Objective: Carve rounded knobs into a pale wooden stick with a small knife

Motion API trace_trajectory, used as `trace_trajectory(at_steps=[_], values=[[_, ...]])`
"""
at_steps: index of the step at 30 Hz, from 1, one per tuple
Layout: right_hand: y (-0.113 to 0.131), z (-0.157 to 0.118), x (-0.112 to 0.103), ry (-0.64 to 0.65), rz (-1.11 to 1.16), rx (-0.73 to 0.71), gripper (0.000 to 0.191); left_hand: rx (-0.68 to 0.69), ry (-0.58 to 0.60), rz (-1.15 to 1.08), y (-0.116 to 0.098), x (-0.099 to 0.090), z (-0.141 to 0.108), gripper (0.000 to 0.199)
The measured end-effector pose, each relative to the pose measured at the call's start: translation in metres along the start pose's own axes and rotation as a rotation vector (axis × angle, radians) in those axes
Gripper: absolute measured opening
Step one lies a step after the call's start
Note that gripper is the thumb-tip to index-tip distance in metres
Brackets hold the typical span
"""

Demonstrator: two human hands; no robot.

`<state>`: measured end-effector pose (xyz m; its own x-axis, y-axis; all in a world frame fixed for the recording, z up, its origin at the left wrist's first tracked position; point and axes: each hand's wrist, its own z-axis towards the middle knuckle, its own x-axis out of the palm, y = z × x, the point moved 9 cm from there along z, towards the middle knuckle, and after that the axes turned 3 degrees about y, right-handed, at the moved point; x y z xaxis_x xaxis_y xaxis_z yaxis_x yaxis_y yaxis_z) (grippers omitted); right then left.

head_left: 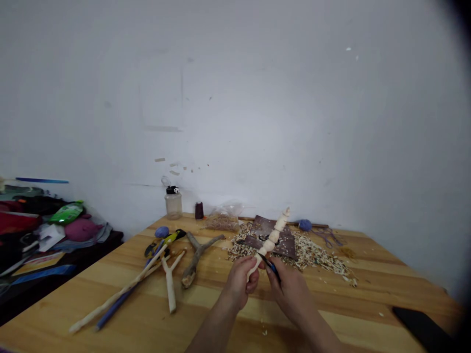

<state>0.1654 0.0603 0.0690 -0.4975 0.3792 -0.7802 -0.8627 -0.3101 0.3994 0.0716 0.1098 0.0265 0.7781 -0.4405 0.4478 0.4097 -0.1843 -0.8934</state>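
Observation:
A pale, peeled wooden stick (274, 236) with bulging carved segments and a pointed tip slants up and away over the table. My left hand (241, 280) is wrapped round its lower end. In my right hand (290, 289) is a carving knife (271, 267) with a dark and blue handle, its dark blade against the stick just above my left fingers. Beneath the stick lies a brown sheet of sandpaper (263, 228), with wood shavings (320, 255) scattered round and over it.
Left of my hands lie a peeled forked stick (170, 287), a barked forked branch (196, 257) and a long pale stick (106, 306). A bottle (173, 203), a dark thread spool (199, 211) and a plastic bag (223, 219) stand near the wall. A black phone-like slab (421, 326) lies right.

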Motion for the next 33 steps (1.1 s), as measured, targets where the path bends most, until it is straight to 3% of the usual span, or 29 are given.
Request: trace_trajectory(at_steps=[11, 15, 18, 20, 28, 33], values=[[0.002, -0.001, 0.003, 0.019, -0.167, 0.043, 0.029, 0.051, -0.018, 0.144, 0.000, -0.002, 0.001, 0.031], [0.004, -0.002, 0.003, 0.011, -0.234, 0.067, 0.029, 0.207, -0.082, 0.525, -0.017, -0.005, -0.001, 0.031], [0.004, -0.002, 0.003, 0.009, -0.259, 0.074, 0.029, 0.406, -0.135, 0.936, -0.039, 0.005, -0.012, 0.028], [0.004, -0.002, 0.003, 0.016, -0.254, 0.059, 0.030, 0.464, -0.155, 1.147, -0.046, 0.011, -0.017, 0.026], [0.000, 0.001, 0.005, 0.077, -0.231, 0.059, 0.032, 0.441, -0.197, 1.641, -0.040, 0.024, -0.023, 0.023], [-0.001, 0.002, 0.003, 0.100, -0.222, 0.064, 0.033, 0.399, -0.237, 1.766, -0.040, 0.026, -0.024, 0.023]])
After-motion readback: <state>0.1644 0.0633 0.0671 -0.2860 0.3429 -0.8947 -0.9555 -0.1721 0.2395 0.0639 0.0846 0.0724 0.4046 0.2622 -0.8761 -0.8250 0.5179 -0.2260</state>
